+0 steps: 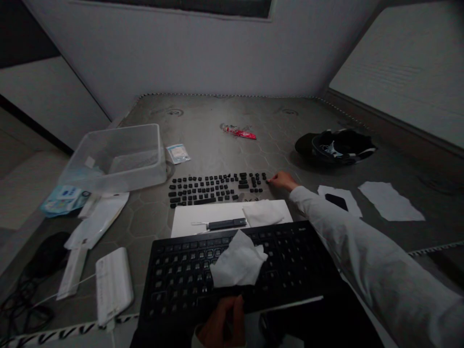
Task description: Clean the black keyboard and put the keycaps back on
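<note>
Stretched forward, my right hand (284,181) pinches a small black keycap (268,181) at the right end of several rows of loose keycaps (197,190) laid out on the table. At the front edge of a black keyboard (290,251), my left hand (224,323) is closed with its fingers curled together; what it holds, if anything, is hidden. Most of the keyboard's keycaps are off, leaving bare sockets. A crumpled white tissue (239,261) lies over the keyboard's middle. Behind it, a dark-handled tool (226,224) and a folded tissue (264,213) rest on a white board (203,213).
A clear plastic bin (119,181) stands at the left, with a white packet (178,153) beside it. Nearer are a white power bank (114,285) and black cables (25,307). A red wrapper (240,133) lies behind. A black cap (335,146) and paper pieces (392,200) are rightward.
</note>
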A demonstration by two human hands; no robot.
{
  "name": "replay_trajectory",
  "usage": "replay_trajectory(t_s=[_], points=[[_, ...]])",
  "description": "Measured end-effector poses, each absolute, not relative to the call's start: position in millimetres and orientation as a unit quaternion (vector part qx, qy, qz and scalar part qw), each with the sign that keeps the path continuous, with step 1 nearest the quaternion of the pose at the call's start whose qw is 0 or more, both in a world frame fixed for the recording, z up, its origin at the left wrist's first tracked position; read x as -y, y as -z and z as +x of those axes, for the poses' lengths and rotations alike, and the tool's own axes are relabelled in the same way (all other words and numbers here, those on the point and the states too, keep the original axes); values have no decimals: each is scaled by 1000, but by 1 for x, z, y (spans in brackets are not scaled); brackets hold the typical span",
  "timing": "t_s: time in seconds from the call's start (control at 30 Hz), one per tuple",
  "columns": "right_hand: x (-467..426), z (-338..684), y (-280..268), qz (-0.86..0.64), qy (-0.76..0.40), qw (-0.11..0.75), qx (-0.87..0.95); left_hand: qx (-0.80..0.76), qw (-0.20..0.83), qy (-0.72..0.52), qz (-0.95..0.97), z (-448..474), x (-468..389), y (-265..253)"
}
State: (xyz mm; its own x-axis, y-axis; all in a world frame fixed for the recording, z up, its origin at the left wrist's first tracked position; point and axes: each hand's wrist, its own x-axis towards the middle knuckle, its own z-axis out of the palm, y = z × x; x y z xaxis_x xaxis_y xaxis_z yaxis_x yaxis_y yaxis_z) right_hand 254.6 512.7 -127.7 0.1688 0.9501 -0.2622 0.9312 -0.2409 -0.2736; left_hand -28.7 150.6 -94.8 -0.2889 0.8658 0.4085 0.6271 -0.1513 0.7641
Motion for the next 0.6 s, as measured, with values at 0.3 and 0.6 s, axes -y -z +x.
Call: replay_trajectory(t_s=[0.3,0.6], points=[[-503,256,120,-750,-229,30,620,-673,109,-445,580,-26,-146,99],[-421,202,10,-601,-296,181,720,-698,174,-473,509,-14,-143,75]])
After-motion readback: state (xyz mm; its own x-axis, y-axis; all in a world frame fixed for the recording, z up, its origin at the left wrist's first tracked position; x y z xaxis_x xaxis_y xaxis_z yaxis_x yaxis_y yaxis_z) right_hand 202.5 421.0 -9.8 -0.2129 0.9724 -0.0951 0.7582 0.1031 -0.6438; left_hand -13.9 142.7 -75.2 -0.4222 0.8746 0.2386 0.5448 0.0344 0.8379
